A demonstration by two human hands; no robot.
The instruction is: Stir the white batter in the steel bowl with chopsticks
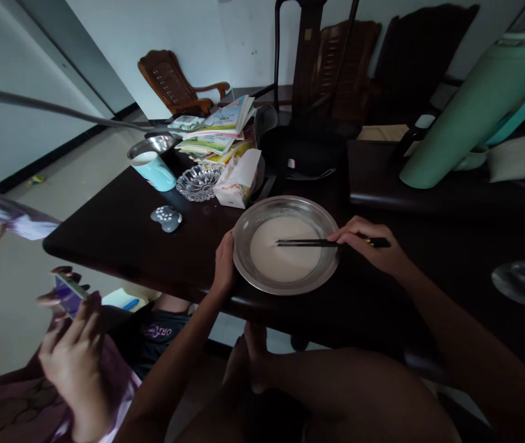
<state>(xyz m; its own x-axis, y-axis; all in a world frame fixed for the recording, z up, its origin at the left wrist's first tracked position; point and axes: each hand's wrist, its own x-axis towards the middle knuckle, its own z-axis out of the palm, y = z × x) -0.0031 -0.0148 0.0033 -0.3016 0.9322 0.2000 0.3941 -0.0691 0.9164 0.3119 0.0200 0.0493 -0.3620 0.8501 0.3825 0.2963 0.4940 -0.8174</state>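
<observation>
A wide metal bowl stands on the dark table, holding a whitish, smooth batter-like liquid. My left hand grips the bowl's left side, its fingers partly hidden behind the rim. In my right hand is a pair of black chopsticks, held nearly level from the right. Their tips dip into the liquid near the middle of the bowl.
Beyond the bowl are a tissue box, glass dish, light-blue mug, grey object and stacked books. A green flask stands right. At left, another person's hands hold a phone.
</observation>
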